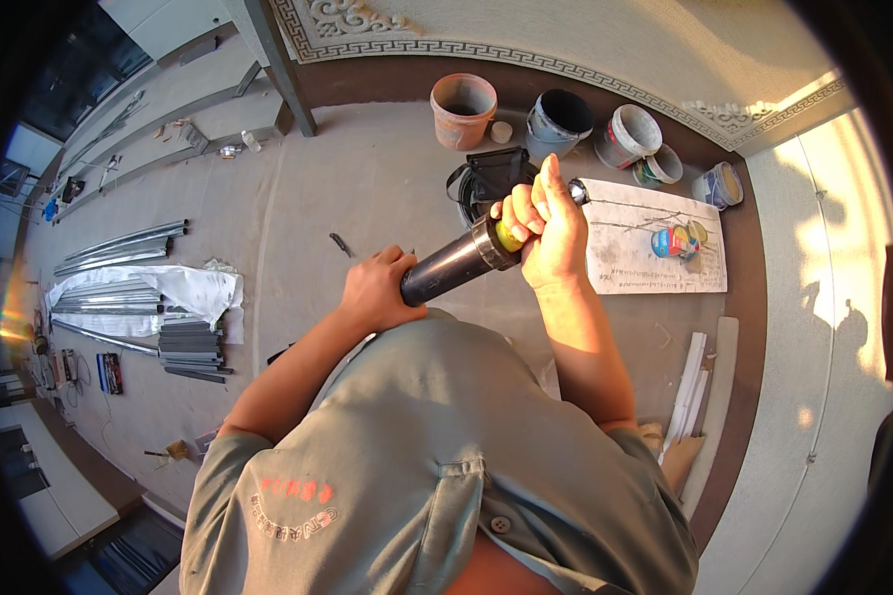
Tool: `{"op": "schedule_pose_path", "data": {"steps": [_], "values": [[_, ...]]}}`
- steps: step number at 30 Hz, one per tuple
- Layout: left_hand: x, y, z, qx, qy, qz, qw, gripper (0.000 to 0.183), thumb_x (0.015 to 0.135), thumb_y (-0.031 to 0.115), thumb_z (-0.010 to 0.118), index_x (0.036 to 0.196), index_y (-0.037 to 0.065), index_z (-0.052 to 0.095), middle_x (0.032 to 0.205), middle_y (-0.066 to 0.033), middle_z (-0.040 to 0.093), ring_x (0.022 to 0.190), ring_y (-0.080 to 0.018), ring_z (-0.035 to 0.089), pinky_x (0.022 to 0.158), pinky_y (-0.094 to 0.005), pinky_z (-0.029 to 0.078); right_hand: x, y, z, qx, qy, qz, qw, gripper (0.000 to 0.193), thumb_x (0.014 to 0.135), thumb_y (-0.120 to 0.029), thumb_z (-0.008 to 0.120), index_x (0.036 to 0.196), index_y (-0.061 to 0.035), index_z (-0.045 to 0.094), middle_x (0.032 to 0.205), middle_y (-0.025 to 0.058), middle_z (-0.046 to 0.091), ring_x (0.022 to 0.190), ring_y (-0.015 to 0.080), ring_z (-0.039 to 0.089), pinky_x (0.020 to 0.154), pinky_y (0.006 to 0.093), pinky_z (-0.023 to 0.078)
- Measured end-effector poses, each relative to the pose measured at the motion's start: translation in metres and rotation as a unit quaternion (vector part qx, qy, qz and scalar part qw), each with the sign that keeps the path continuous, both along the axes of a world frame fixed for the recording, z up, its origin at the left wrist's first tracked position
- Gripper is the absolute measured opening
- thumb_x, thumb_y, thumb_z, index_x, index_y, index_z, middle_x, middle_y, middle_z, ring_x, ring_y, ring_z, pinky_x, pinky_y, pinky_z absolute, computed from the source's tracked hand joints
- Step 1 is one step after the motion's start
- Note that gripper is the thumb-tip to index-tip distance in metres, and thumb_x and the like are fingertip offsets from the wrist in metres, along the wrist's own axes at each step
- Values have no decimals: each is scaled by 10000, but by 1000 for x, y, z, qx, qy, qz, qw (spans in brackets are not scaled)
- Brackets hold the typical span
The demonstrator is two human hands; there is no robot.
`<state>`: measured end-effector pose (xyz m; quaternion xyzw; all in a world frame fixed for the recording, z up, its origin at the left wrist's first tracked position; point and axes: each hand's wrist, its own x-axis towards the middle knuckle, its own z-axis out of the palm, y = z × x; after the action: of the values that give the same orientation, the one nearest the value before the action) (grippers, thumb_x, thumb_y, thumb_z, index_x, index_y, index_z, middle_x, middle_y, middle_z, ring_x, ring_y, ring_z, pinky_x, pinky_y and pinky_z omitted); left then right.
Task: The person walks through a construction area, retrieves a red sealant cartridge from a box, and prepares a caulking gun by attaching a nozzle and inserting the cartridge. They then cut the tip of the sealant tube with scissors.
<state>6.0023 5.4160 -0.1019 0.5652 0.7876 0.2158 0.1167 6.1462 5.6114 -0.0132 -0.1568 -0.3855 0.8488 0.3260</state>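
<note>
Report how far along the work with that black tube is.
Done: little can be told; metal profiles lie stacked on the floor and buckets stand by the wall. In hand: the left hand grips the rear of the black tube, while the right hand wraps the front by a yellow part. Left: unclear; the white board lies beyond the tube, untouched.

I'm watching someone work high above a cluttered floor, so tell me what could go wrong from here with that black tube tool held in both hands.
1. The black cylindrical tube tool is held only by the left hand at its rear end and the right hand near the front; a slip could drop it toward the open plastic buckets below.
2. The bundled grey metal profiles on the floor could be a trip hazard.
</note>
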Motion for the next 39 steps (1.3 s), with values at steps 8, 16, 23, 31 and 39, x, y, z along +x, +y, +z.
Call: {"op": "schedule_pose_path", "data": {"steps": [8,16,23,31,39], "values": [[-19,7,24,-43,-63,-88,993,449,573,315,752,957,96,678,893,-92,622,839,-335,645,727,-449,531,4,2,15,42,40,1,998,537,1033,-443,536,616,-190,312,519,-37,281,462,127,331,734,370,459],[-38,15,58,-138,-247,-202,938,477,604,244,784,1029,55,682,931,-108,705,870,-284,679,778,-392,534,10,10,44,122,136,119,976,473,1075,-347,425,636,-194,336,506,-52,282,443,115,283,708,365,432],[-45,21,74,-253,-444,-305,804,394,674,105,817,1013,-1,647,879,-66,700,850,-118,643,747,-315,526,-7,32,57,194,329,309,871,486,1062,-383,459,629,-183,368,449,-69,352,375,109,345,553,327,456],[-22,10,64,-106,-64,-7,992,424,635,285,735,1000,76,689,938,-139,678,874,-336,668,756,-429,545,-18,31,32,-9,3,-11,1000,449,1004,-419,624,694,-182,402,596,-32,400,587,134,446,823,365,455],[-18,3,45,-67,-56,-24,996,441,597,284,723,1000,106,712,910,-121,668,863,-341,664,757,-444,549,-15,18,21,9,22,-34,999,504,1019,-425,574,644,-205,318,529,-51,272,484,111,290,704,347,419]]}}
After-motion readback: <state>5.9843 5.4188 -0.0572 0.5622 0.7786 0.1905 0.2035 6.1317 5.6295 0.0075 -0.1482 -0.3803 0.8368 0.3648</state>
